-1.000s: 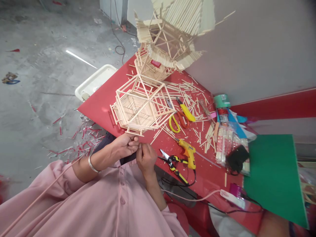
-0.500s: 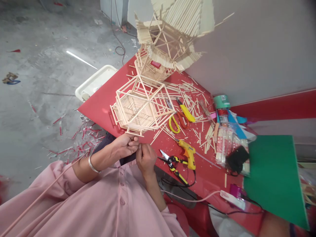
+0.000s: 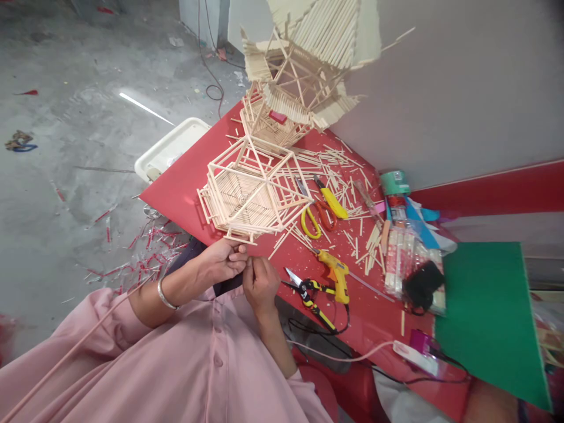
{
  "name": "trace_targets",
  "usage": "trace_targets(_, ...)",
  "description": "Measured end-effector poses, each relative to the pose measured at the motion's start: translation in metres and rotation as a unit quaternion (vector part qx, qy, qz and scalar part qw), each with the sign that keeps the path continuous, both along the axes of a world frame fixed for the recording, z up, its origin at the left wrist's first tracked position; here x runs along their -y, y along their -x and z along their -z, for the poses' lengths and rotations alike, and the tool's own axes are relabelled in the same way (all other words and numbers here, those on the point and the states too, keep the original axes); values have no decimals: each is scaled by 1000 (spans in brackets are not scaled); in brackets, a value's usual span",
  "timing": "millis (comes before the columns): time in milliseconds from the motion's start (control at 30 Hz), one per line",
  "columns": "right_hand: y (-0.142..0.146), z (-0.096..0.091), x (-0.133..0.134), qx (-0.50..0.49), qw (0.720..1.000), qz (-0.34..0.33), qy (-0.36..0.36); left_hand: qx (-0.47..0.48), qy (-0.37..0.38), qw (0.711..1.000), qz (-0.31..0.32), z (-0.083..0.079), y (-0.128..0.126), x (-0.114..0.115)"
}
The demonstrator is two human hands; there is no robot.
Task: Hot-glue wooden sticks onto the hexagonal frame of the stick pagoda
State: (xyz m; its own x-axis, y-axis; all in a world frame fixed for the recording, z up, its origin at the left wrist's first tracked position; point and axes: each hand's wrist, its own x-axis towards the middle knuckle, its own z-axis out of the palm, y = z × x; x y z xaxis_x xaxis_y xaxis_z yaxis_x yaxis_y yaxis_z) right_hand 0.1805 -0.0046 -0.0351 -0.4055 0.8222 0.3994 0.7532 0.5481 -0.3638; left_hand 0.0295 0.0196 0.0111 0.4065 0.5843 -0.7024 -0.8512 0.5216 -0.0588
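Holding left hand (image 3: 224, 259) and right hand (image 3: 261, 282) curled, grip unclear, you face one near frame (image 3: 242, 198), one glue gun (image 3: 336, 275), one cutter (image 3: 305, 286).

- Stick frame (image 3: 244, 197) — pale, open-sided, bare sticks crossing above a floor of concentric slats
- Stands on the red bench (image 3: 185, 185), by its near edge

Stick frame (image 3: 266, 177) pale cream, base (image 3: 233, 191) concentrically striped; table (image 3: 194, 182) red; glue gun (image 3: 335, 271) yellow.

Palm of right hand (image 3: 261, 284) out of sight
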Motion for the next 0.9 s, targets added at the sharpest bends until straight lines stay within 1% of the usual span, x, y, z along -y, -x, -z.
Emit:
trace_targets(233, -2, 2, 1, -9, 1000, 2, 14, 27, -14, 1000, 4, 5, 2, 0)
trace_targets(367, -2, 0, 1, -80, 996, 6, 50, 35, -17, 999, 9, 6, 2, 1)
trace_targets(467, 1, -4, 1, -138, 986, 30, 84, 29, -17, 999, 17, 5, 2, 1)
trace_targets(567, 5, -6, -1, -177, 977, 52, 102, 18, -24, 999, 20, 3, 1, 1)
trace_targets(733, 8, -2, -3, -196, 974, 43, 100, 14, -39, 999, 17, 4, 2, 2)
trace_targets(900, 7, 1, -2, -191, 978, 28, 76, 22, -41, 999, 20, 9, 1, 3)
